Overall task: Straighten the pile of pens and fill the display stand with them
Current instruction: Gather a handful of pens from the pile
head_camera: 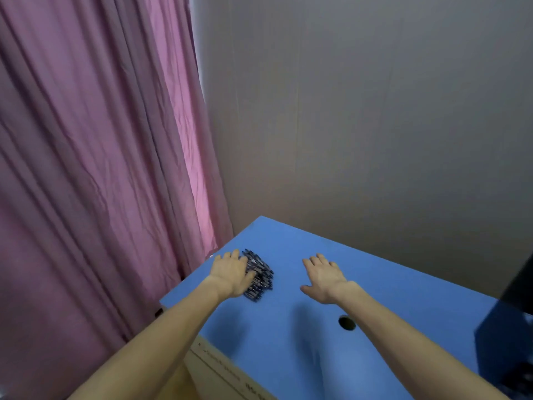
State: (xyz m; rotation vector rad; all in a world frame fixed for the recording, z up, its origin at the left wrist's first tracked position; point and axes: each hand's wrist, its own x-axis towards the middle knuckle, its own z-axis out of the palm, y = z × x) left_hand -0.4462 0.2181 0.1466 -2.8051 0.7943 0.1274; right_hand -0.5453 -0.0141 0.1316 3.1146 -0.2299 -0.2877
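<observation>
A pile of dark pens [261, 277] lies on the blue table [288, 336] near its far left corner. My left hand [230, 274] lies flat on the left side of the pile, fingers straight, covering part of it. My right hand [324, 277] hovers palm down over the bare table to the right of the pile, fingers spread, touching no pen. A dark blue box-like object [507, 342] at the right edge may be the display stand; most of it is cut off.
A pink curtain [101, 168] hangs left of the table and a grey wall [375, 111] stands behind it. A round hole [347, 323] is cut in the tabletop near my right forearm. The table's left edge runs close to the pens.
</observation>
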